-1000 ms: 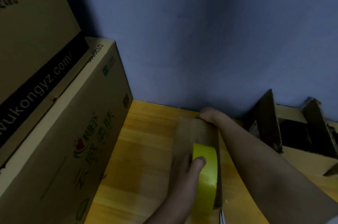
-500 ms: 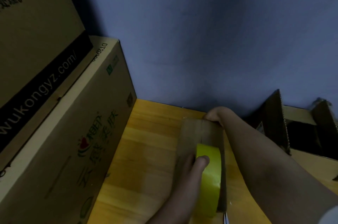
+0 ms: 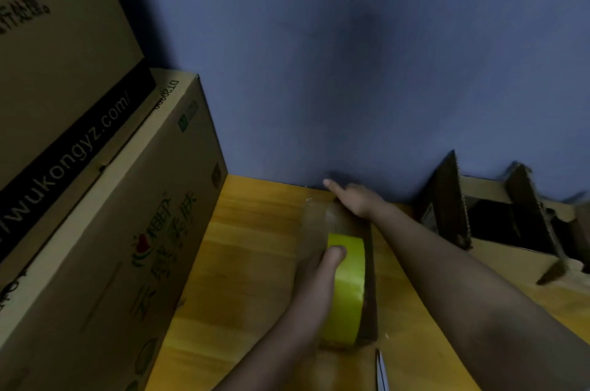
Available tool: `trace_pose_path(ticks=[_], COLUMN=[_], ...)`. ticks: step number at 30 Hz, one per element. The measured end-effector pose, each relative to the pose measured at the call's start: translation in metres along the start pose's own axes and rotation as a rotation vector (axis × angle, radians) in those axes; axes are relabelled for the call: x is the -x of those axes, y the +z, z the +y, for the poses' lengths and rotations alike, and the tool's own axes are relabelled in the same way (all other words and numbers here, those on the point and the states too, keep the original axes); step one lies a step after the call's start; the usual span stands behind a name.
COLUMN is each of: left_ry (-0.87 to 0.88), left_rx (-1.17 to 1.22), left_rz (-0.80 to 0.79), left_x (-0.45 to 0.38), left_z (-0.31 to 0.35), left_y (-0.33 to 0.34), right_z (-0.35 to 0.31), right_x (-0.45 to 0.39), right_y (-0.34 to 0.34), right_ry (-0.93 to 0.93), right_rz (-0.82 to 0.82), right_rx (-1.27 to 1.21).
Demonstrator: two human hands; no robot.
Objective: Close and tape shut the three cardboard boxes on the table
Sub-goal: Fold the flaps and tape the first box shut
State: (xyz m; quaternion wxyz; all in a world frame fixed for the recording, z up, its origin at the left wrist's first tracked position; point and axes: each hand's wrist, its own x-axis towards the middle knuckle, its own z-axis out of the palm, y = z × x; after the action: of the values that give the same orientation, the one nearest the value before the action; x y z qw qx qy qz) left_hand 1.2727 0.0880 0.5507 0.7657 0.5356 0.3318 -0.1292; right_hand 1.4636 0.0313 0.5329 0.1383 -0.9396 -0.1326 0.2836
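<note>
A small closed cardboard box lies on the wooden table near the wall. My left hand grips a yellow tape roll standing on top of the box, thumb over its rim. A strip of clear tape runs from the roll toward the box's far end. My right hand rests at that far end with the index finger stretched out toward the wall. A second box with raised flaps stands open at the right.
Two large printed cartons are stacked at the left, reaching the wall. Scissor tips lie on the table by the small box's near end. A blue wall closes the back.
My right hand, earlier curled over the box's far edge, has lifted and its index finger now points out toward the wall. The left hand and roll stayed in place.
</note>
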Motion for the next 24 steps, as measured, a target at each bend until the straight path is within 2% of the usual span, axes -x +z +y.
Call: trace_pose_path(ticks=[2, 4, 7, 8, 10, 13, 16, 19, 22, 23, 24], left_ry=[0.045, 0.046, 0.040, 0.045, 0.043, 0.139, 0.221, 0.165, 0.175, 0.208, 0.325], left_rx=[-0.034, -0.056, -0.081, -0.093, -0.096, -0.180, -0.405, -0.445, -0.736, -0.848, -1.044], left_rz=[0.013, 0.006, -0.081, -0.104, -0.152, -0.187, -0.268, -0.377, -0.353, -0.320, -0.268], left_x=[0.003, 0.007, 0.014, 0.014, 0.014, 0.018, 0.027, 0.033, 0.031, 0.025, 0.012], left_z=[0.001, 0.001, 0.005, 0.005, 0.005, 0.008, 0.015, 0.029, 0.060, 0.072, 0.082], left_y=[0.003, 0.002, 0.004, 0.003, 0.002, 0.002, -0.001, -0.007, -0.025, -0.030, -0.036], right_z=[0.001, 0.004, 0.017, 0.017, 0.016, 0.008, 0.002, -0.004, -0.007, -0.009, -0.010], right_x=[0.016, 0.034, 0.093, 0.123, 0.179, 0.220, 0.223, 0.225, 0.226, 0.226, 0.227], right_y=[-0.005, -0.006, 0.006, 0.015, 0.044, 0.086, 0.105, 0.111, 0.115, 0.114, 0.113], right_ry=[0.040, 0.023, -0.138, -0.160, -0.214, -0.254, -0.282, -0.282, -0.238, -0.230, -0.223], right_rz=[0.028, 0.186, 0.570, 0.617, 0.556, 0.435, 0.486, 0.556, 0.561, 0.553, 0.547], right_rx=[0.064, -0.006, -0.565, -0.699, -0.838, -0.790, -0.811, -0.820, -0.819, -0.820, -0.819])
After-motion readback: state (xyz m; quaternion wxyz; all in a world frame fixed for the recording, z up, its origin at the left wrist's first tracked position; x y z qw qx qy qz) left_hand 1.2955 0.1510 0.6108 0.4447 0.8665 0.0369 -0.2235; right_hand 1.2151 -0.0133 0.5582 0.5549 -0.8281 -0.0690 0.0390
